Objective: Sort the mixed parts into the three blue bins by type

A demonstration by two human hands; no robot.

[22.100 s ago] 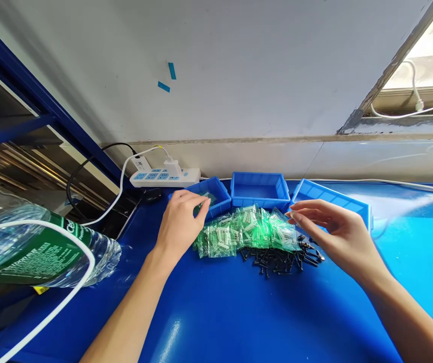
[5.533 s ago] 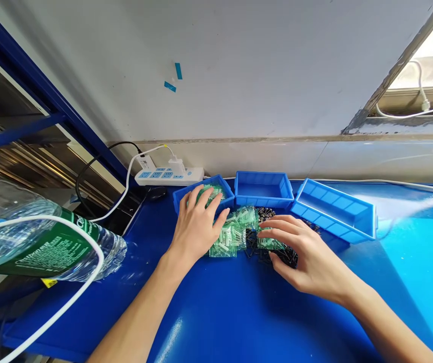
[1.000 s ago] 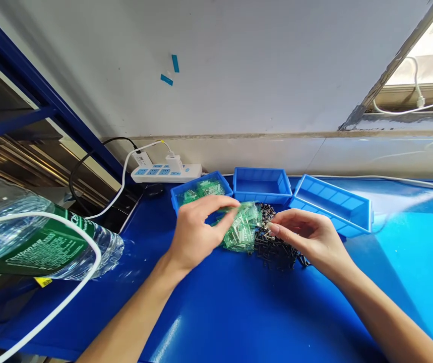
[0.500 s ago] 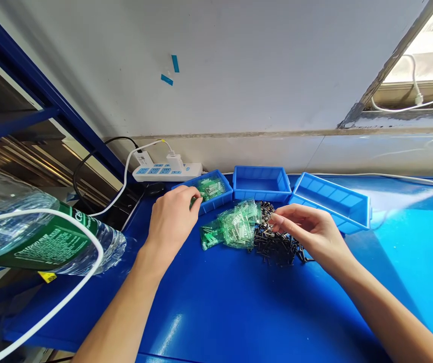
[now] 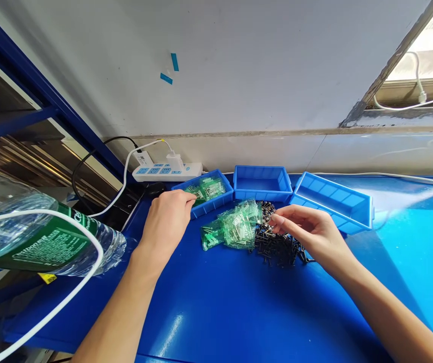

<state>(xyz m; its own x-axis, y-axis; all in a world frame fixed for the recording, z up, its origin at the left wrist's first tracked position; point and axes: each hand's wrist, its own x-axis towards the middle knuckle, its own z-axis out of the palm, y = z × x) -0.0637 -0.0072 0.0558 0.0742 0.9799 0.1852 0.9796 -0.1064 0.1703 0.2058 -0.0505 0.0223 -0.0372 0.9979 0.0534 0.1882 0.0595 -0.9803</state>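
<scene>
My left hand (image 5: pixel 167 218) is closed, its fingertips drawn together at the near edge of the left blue bin (image 5: pixel 216 202). The hand hides whatever may be between those fingers. Inside that bin lie green-printed clear packets (image 5: pixel 213 187) of small parts. My right hand (image 5: pixel 312 229) hovers over a loose heap of black screws (image 5: pixel 276 247), thumb and fingers pinched; anything in the pinch is too small to make out. Between my hands, more green-printed packets (image 5: pixel 237 227) lie in a pile against the left side of the screws.
A middle blue bin (image 5: pixel 263 194) and a right blue bin (image 5: pixel 337 214) stand along the wall. Behind the left bin is a white power strip (image 5: pixel 156 174). A large water bottle (image 5: pixel 50 237) and a white cable (image 5: pixel 99 247) occupy the left side.
My left hand has drawn slightly left and down, away from the left bin's contents, uncovering more of a green packet in it. The right hand stays pinched over the screws.
</scene>
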